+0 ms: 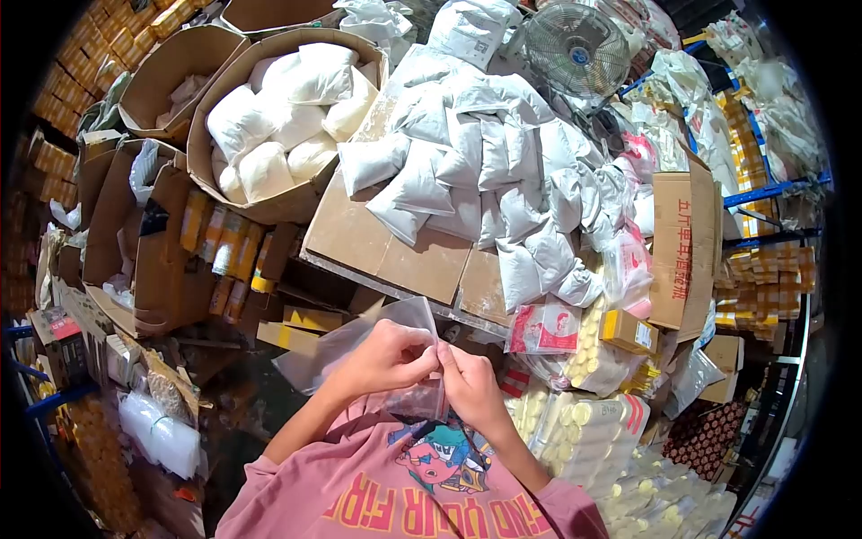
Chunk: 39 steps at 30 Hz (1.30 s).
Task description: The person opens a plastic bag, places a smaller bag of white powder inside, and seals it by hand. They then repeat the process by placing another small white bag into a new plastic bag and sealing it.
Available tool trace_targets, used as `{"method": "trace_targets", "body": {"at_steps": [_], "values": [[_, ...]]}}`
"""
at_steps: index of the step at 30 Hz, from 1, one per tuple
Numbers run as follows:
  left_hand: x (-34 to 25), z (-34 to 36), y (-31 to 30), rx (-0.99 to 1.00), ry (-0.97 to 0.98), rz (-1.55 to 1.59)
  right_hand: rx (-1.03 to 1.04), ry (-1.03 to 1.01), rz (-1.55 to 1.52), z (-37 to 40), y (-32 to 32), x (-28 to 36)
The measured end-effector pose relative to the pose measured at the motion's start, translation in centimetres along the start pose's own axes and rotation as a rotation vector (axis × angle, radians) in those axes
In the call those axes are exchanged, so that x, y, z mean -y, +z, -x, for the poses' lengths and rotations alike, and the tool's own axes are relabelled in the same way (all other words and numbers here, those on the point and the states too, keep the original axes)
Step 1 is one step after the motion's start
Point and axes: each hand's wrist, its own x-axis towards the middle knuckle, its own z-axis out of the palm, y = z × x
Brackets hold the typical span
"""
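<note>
A clear plastic bag spreads out in front of my chest, its film showing behind and below my hands. My left hand is closed, fingers curled in and pinching the bag near its right edge. Right beside it, my right hand pinches the same edge, thumb and fingertips pressed together. The two hands meet at the fingertips. Just beyond them lies the front edge of a cardboard-covered table, where many filled white pouches are heaped.
A large round carton at the left holds bulging white bags. Behind the pouches stands a fan. Red-and-white printed bags and a small yellow-taped box sit right of my hands, above packs of pale yellow-capped items.
</note>
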Motion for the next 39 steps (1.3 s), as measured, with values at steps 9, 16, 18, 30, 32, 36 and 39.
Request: {"method": "trace_targets", "body": {"at_steps": [9,16,18,30,32,36,39], "values": [[1.3,0.3,0.2,-0.049,-0.118,0.089,0.055,-0.072,0.11,0.2,-0.2,-1.0],[0.8,0.3,-0.2,-0.037,-0.095,0.004,0.181,-0.053,0.114,0.6,-0.3,-1.7],[0.7,0.3,-0.1,-0.049,-0.089,-0.01,0.209,-0.052,0.113,0.5,-0.5,-1.5],[-0.4,1.2,-0.3,-0.082,-0.056,0.189,0.359,0.075,-0.495,0.5,-1.9,-2.2],[-0.5,1.4,-0.4,-0.097,-0.06,0.152,0.248,0.089,-0.54,0.5,-2.1,-2.0],[-0.7,0.9,0.1,-0.121,0.212,-0.14,0.029,0.12,-0.633,0.2,-2.1,-1.4],[-1.1,0.8,0.9,-0.117,0.256,-0.327,-0.112,-0.002,-0.346,-0.5,-1.4,-3.4]]}}
